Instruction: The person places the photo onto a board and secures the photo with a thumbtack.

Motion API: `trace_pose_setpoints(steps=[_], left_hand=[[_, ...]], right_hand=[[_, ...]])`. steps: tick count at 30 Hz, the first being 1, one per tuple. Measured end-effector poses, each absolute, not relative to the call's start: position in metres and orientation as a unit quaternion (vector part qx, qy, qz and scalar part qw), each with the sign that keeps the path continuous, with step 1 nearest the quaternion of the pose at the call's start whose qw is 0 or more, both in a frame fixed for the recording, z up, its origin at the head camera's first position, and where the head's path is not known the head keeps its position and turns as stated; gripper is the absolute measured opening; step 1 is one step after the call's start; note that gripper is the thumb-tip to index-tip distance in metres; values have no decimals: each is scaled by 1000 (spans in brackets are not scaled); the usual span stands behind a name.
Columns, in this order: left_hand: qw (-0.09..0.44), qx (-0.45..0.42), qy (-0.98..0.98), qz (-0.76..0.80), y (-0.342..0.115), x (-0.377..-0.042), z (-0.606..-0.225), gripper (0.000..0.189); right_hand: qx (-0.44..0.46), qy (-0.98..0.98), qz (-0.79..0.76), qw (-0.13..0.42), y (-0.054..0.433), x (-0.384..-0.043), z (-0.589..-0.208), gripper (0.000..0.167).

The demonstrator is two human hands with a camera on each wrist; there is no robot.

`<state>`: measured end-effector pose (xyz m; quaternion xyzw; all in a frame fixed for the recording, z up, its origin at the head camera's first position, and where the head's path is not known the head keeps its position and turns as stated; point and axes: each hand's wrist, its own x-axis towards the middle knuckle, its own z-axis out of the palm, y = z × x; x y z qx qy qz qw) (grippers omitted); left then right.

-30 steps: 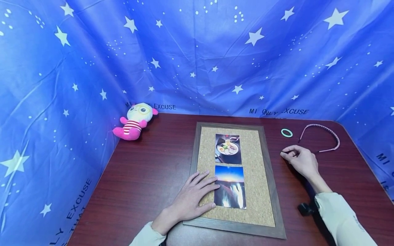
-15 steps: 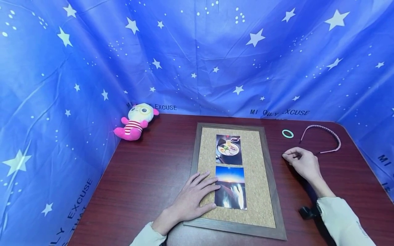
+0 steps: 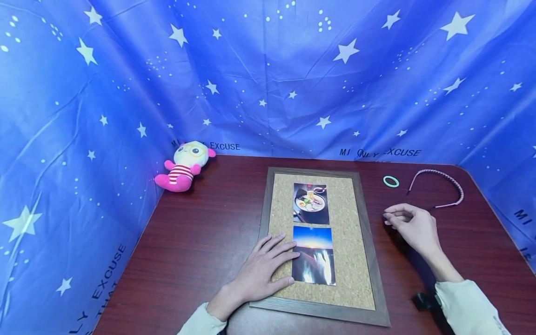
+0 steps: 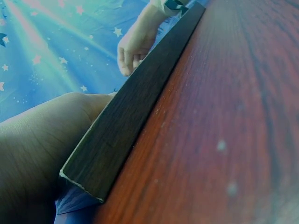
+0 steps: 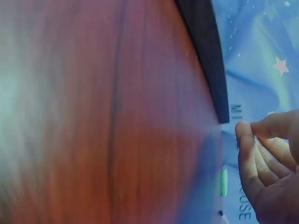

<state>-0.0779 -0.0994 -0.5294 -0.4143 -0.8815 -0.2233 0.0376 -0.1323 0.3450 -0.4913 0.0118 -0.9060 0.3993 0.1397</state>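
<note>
A cork board [image 3: 351, 260] in a dark wooden frame lies on the table. Two photos are on it: a noodle bowl photo [image 3: 311, 214] above and a sunset photo [image 3: 313, 260] below. My left hand [image 3: 264, 270] rests flat across the board's left edge, fingers spread, fingertips reaching the sunset photo. Right of the frame, my right hand [image 3: 412, 228] is held over the table with thumb and forefinger pinched together. In the right wrist view, a tiny dark, glinting thing [image 5: 255, 137] shows between those fingertips, mostly hidden; its kind I cannot tell.
A mint green ring [image 3: 391, 181] and a braided pink headband [image 3: 450, 177] lie at the back right. At the back left sits a pink and white plush toy [image 3: 184, 167]. Blue star-printed curtains [image 3: 268, 93] enclose the table's back and sides.
My right hand has shifted slightly right and toward me, and its wrist has turned a little. The left hand, board and photos have stayed in place.
</note>
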Motion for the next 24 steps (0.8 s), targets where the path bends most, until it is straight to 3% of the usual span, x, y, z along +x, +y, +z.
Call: trace_pose_setpoints(steps=[6, 19, 24], left_hand=[[35, -413, -883, -221, -99, -78, -528, 57], [38, -415, -882, -220, -99, -79, -530, 58], [37, -414, -883, -219, -98, -79, -529, 58]], right_hand=[[17, -902, 416, 116, 326, -125, -482, 15], [100, -878, 449, 129, 274, -116, -469, 13], [132, -861, 482, 94, 258, -117, -463, 14]])
